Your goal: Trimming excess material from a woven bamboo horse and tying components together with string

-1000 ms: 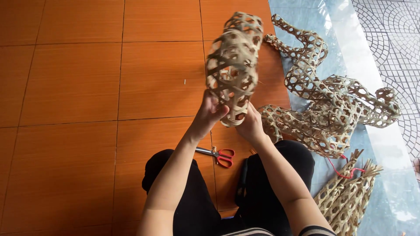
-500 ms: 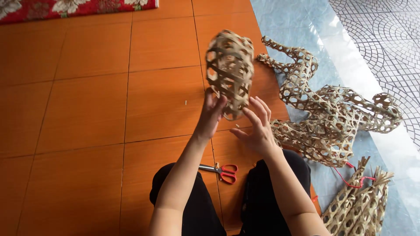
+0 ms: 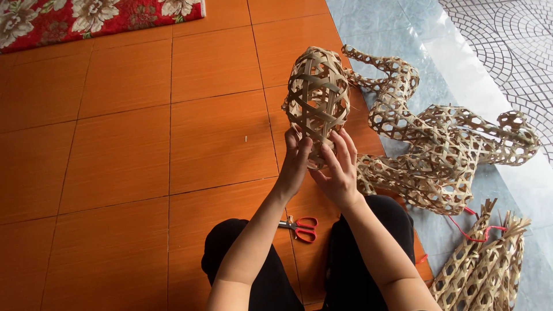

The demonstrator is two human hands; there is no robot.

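In the head view, wide open room is seen to the left of the hands, where bare orange floor tiles [image 3: 127,173] run up to the edge of a red flowered rug [image 3: 86,20] at the top left corner. To the right the room is crowded: a large woven bamboo figure [image 3: 443,152] lies across the boundary between the orange tiles and a pale grey marbled floor [image 3: 391,26], and a bundle of narrow woven pieces [image 3: 484,265] is laid at the lower right edge, with a red cord [image 3: 472,230] beside it.

An egg-shaped open-weave bamboo cage [image 3: 317,98] is held up above the floor, its rounded end pointing away from the person. Its near, lower end is gripped from both sides: the left hand [image 3: 296,158] is closed around the left of the rim, and the right hand [image 3: 340,167] is pressed against the right of it with fingers [image 3: 345,147] spread over the strips. The cage stands just beside the large figure's neck; whether they touch cannot be told.

Red-handled scissors [image 3: 299,227] are laid on the tiles between the person's dark-clad knees, below the forearms.
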